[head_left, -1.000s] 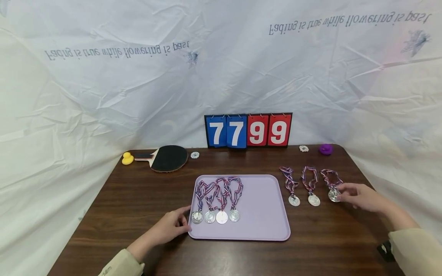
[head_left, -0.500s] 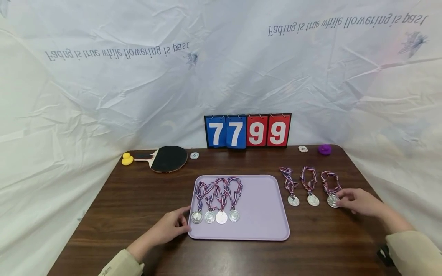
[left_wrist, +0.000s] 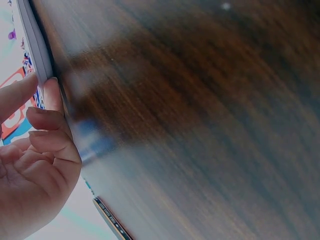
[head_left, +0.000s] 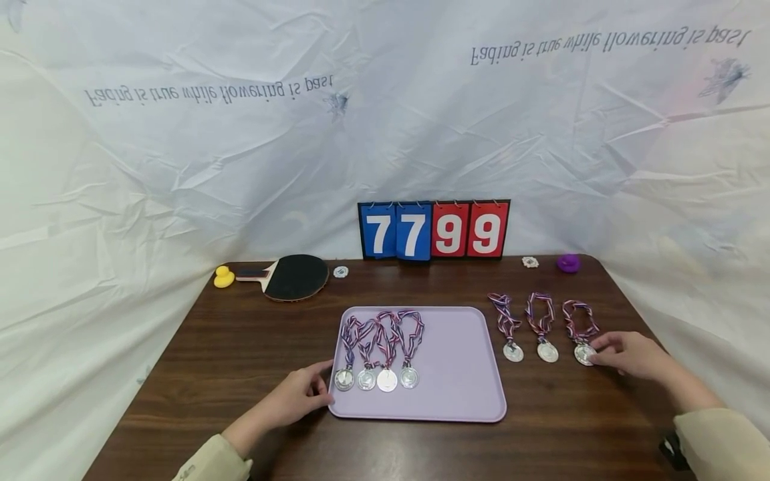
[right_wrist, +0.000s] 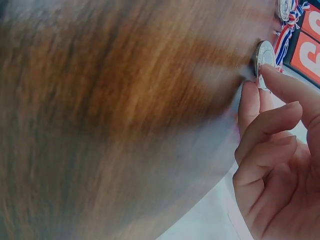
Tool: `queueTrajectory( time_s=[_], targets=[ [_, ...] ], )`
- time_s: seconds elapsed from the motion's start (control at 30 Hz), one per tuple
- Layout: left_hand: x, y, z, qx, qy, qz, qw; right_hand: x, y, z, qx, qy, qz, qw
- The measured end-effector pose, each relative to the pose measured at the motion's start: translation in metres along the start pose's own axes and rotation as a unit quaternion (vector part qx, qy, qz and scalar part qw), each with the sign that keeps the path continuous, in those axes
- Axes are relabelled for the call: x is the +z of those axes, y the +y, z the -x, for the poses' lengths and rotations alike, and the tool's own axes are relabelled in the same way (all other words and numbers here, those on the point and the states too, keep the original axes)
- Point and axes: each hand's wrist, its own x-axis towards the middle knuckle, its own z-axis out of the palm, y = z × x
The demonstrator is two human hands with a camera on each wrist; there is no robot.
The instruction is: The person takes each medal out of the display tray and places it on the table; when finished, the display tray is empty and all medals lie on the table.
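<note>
My right hand [head_left: 634, 357] pinches the edge of a silver medal [head_left: 583, 354] at the far right of the table. In the right wrist view its thumb lies on the face of that medal [right_wrist: 265, 54], and the other fingers curl below. A striped ribbon [head_left: 579, 319] loops away behind it. Two more silver medals, one in the middle [head_left: 547, 352] and one on the left [head_left: 513, 352], lie in a row beside it. With thumb and index finger, my left hand [head_left: 295, 399] holds the left rim of a lilac tray [head_left: 448, 401]. Several ribboned medals [head_left: 387, 380] line the tray's left half.
Along the back of the brown table [head_left: 240, 341] stand a flip scoreboard [head_left: 433, 230], a table tennis paddle [head_left: 297, 277], a yellow rubber duck [head_left: 224, 276], a purple object [head_left: 568, 263] and two small white pieces. A white cloth [head_left: 271, 153] hangs behind and at both sides.
My right hand has drawn the rightmost medal a little toward me, bringing it level with the other two, and its ribbon has stretched out. The left hand and tray stay put.
</note>
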Motion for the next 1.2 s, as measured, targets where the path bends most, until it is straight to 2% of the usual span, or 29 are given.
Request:
queueTrajectory(
  time_s=[0.13,0.23,0.4,0.53,0.7,0.97,1.2],
  targets=[
    [0.0,0.0,0.0,-0.003,0.0,0.002,1.0,0.0,0.002,0.001,-0.002,0.015,0.0,1.0],
    [0.0,0.0,0.0,-0.002,0.0,0.001,1.0,-0.001,0.001,0.002,-0.011,0.042,0.005,0.999],
    [0.001,0.0,0.0,0.001,0.001,-0.004,1.0,-0.006,-0.012,0.006,-0.035,0.076,0.003,0.997],
    [0.001,0.0,0.0,0.002,0.003,-0.006,1.0,-0.009,-0.035,0.009,-0.049,0.087,0.007,0.995],
    [0.001,0.0,0.001,0.003,0.004,-0.008,1.0,-0.001,-0.069,0.011,-0.063,0.1,0.012,0.993],
    [0.0,0.001,0.001,0.001,0.002,-0.009,1.0,0.026,-0.121,0.008,-0.143,0.14,0.014,0.98],
    [0.001,0.0,0.0,0.001,0.0,-0.008,1.0,0.054,-0.164,0.007,-0.199,0.133,-0.014,0.971]
  ],
)
